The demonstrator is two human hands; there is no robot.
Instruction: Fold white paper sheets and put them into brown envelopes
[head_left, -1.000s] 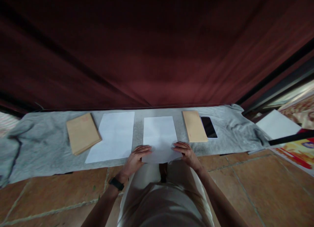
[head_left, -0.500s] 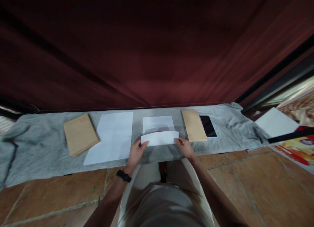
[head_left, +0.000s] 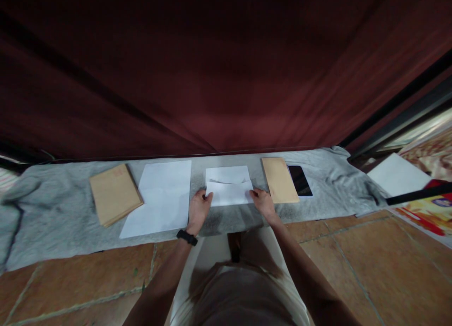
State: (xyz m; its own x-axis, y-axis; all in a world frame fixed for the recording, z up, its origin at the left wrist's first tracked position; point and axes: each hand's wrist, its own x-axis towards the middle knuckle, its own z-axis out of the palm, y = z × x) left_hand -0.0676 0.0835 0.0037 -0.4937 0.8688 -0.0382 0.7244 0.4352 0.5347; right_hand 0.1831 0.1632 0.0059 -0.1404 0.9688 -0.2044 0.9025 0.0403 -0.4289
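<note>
A white sheet of paper (head_left: pixel 229 195) lies on the grey cloth in front of me, its near part folded up over the far part. The flap's upper edge bows slightly and stands a little off the paper beneath. My left hand (head_left: pixel 199 209) pinches the left side of the flap, thumb on top. At the opposite side, my right hand (head_left: pixel 262 203) grips the right edge between thumb and fingers. A black band circles my left wrist. Just right of my right hand is a brown envelope (head_left: pixel 281 181).
Larger white sheets (head_left: pixel 160 199) lie to the left, partly under a stack of brown envelopes (head_left: pixel 115 194). A phone (head_left: pixel 300 181) rests beside the right envelope. The grey cloth (head_left: pixel 332 185) covers the narrow table, with a dark red curtain (head_left: pixel 226 95) behind it. Printed packaging (head_left: pixel 429 210) stands at the right.
The raised paper flap has tipped away from me and down onto the sheet's far part. Both hands moved slightly forward with it, still holding its sides.
</note>
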